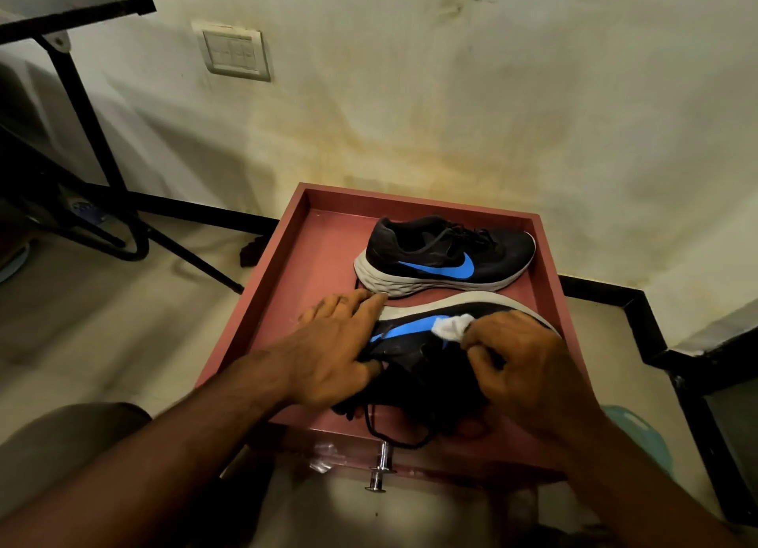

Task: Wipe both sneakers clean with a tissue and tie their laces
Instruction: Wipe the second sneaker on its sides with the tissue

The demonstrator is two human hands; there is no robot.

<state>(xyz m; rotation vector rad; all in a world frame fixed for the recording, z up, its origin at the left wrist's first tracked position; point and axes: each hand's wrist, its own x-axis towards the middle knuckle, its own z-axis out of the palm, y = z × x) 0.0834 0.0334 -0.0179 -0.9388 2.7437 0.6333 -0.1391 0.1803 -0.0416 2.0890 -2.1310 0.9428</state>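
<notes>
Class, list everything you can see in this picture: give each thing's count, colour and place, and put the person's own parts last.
Sneakers: 2, black with blue logo; far sneaker upright, near sneaker on its side, both in the drawer.
Drawer: 1, reddish, on the floor by the wall.
Knob: 1, silver, drawer front.
Tissue: 1, white, against the near sneaker.
Switch plate: 1, white, wall.
Table frame: 1, black, left.
Left hand: rests on the near sneaker's heel.
Right hand: pinches the tissue.

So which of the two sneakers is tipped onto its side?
The near sneaker, held between the left hand and right hand with the tissue; the far sneaker stands upright on its sole.
</notes>
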